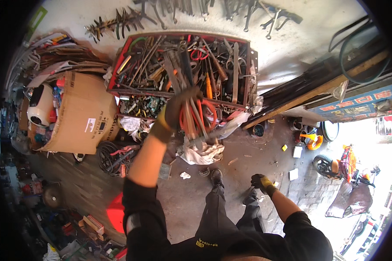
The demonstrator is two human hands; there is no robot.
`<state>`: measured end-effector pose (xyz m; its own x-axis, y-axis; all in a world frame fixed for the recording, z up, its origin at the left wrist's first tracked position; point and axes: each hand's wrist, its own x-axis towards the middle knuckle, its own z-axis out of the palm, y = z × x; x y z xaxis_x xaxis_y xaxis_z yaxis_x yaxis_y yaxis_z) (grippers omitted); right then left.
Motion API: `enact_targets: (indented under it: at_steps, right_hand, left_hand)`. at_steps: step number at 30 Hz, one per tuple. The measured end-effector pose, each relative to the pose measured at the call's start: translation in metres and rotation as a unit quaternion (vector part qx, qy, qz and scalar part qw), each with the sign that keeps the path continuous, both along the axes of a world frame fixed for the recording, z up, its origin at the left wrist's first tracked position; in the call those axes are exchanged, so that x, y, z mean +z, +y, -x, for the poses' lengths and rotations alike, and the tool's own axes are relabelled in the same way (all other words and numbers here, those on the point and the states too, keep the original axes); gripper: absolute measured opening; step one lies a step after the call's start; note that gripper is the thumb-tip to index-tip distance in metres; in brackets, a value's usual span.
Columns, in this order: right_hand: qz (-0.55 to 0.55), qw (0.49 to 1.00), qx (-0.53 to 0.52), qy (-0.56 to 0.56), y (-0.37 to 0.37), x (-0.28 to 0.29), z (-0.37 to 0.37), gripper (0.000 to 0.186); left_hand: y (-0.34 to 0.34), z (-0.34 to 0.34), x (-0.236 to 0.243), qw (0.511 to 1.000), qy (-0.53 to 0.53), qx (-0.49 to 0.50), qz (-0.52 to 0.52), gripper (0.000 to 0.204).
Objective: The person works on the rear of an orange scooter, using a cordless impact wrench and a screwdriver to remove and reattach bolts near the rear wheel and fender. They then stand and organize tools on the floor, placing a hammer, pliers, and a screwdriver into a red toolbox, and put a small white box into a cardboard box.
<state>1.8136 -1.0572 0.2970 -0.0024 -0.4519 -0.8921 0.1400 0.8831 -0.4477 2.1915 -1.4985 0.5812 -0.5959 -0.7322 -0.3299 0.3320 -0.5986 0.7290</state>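
Note:
My left hand, in a dark glove with a yellow cuff, is raised in front of the red tool tray. Its fingers wrap round long grey metal tools, smeared by motion, whose exact kind I cannot make out. Loose pliers, wrenches, files and screwdrivers fill the tray, among them an orange-handled screwdriver. Behind the held tools shows a coil of red hose or cable. Lower and to the right, my right hand, gloved in black and yellow, hangs beside my leg with its fingers curled; whatever is in them is hidden.
Pliers and wrenches hang along the wall. A large cardboard box stands at the left near black cable coils. White cloth lies below the tray. Long beams lean at the right, and an orange vehicle stands beyond.

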Motion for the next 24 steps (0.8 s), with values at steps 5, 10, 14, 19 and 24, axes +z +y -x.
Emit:
enact_targets:
  at_steps: [5, 10, 14, 19, 24]
  right_hand:
    - [0.093, 0.996, -0.008, 0.001, 0.019, 0.069, 0.012, 0.037]
    - [-0.061, 0.995, -0.065, 0.042, 0.078, 0.086, 0.027, 0.038]
    - [-0.108, 0.986, -0.124, 0.028, 0.126, 0.090, 0.026, 0.035]
    - [-0.103, 0.982, -0.156, -0.016, 0.147, 0.090, 0.039, 0.033]
    - [0.207, 0.925, 0.207, 0.242, 0.163, 0.106, 0.083, 0.041]
  left_hand:
    - [-0.142, 0.040, 0.006, 0.985, -0.151, -0.035, 0.079, 0.027]
    - [-0.190, 0.067, -0.007, 0.911, -0.405, -0.010, 0.084, 0.055]
    - [-0.186, 0.104, -0.037, 0.689, -0.667, -0.124, 0.255, 0.101]
    - [-0.169, 0.132, -0.049, 0.589, -0.762, -0.066, 0.261, 0.113]
    - [-0.112, 0.144, -0.015, 0.424, -0.752, -0.003, 0.505, 0.052]
